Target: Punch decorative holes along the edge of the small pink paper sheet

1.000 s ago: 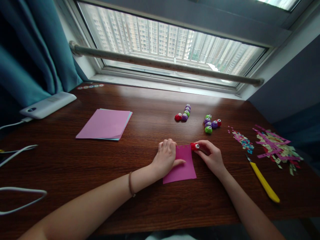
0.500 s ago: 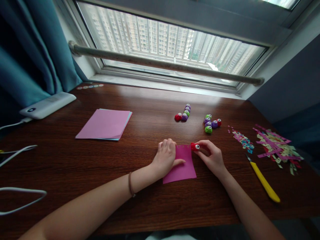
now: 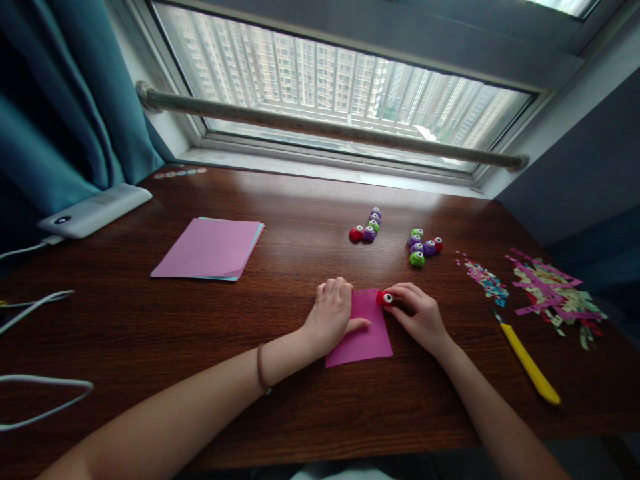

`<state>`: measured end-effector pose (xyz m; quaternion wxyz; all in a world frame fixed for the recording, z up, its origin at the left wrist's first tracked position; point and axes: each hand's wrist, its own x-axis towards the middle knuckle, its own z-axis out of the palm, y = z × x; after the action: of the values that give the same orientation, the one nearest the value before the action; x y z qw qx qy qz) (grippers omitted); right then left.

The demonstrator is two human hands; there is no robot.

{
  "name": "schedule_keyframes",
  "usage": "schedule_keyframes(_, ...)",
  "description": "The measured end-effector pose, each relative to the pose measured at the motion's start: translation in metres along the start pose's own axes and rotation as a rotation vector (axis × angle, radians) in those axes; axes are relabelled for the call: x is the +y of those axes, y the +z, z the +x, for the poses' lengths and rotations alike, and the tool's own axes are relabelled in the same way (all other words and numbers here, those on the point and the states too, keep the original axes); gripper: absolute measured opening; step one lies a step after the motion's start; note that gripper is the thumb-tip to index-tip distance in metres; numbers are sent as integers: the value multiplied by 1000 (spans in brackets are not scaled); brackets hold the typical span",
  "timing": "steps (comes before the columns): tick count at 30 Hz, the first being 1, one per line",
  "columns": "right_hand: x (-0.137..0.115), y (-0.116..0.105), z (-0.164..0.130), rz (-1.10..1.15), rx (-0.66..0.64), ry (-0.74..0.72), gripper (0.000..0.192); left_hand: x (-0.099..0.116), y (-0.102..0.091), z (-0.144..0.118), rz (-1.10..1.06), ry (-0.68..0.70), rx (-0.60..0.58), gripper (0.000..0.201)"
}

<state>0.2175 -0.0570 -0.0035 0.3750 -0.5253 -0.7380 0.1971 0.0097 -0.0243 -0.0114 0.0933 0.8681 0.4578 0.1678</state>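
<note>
My left hand (image 3: 333, 310) presses a sheet of magenta paper (image 3: 370, 337) against the table, fingers curled near its top left and the thumb lying across it. Small notches show along the paper's top edge. Between thumb and fingertips, my right hand (image 3: 420, 313) pinches a small red toy (image 3: 383, 298) with a single white-and-black eye, over the paper's top right corner. Whether it touches the paper I cannot tell. Behind the hands lie two groups of similar one-eyed toys: an L-shaped one (image 3: 369, 233) and a branching one (image 3: 417, 248), in red, purple and green.
A stack of pink and blue paper (image 3: 210, 248) lies to the left. Farther right are a yellow-handled craft knife (image 3: 530, 363), tiny paper bits (image 3: 485, 280) and a heap of paper strips (image 3: 550, 290). A white power bank (image 3: 97, 210) and a white cable (image 3: 45, 380) are at left.
My right hand has moved slightly left with the red toy, from beside the paper's right edge to over its top right corner. My left hand and the paper stay in place.
</note>
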Motion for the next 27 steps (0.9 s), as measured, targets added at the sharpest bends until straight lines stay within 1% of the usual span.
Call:
schedule_keyframes(7, 2, -2, -1, -12, -76, -20, 22, 2, -5, 0, 21, 1, -34, 58)
schedule_keyframes(11, 1, 1, -2, 0, -80, -29, 24, 2, -5, 0, 41, 30, -28, 58)
schedule_keyframes(20, -1, 4, 0, 16, -69, -34, 22, 2, -4, -3, 86, 51, -18, 66)
schedule_keyframes(23, -2, 4, 0, 21, -73, -23, 23, 3, -5, -5, 120, 76, 17, 75)
schedule_keyframes(25, -3, 3, -1, 32, -75, -13, 23, 4, -5, -6, 145, 116, 50, 80)
schedule_keyframes(27, -4, 3, -1, 56, -71, 6, 23, 5, -5, -7, 160, 170, 73, 77)
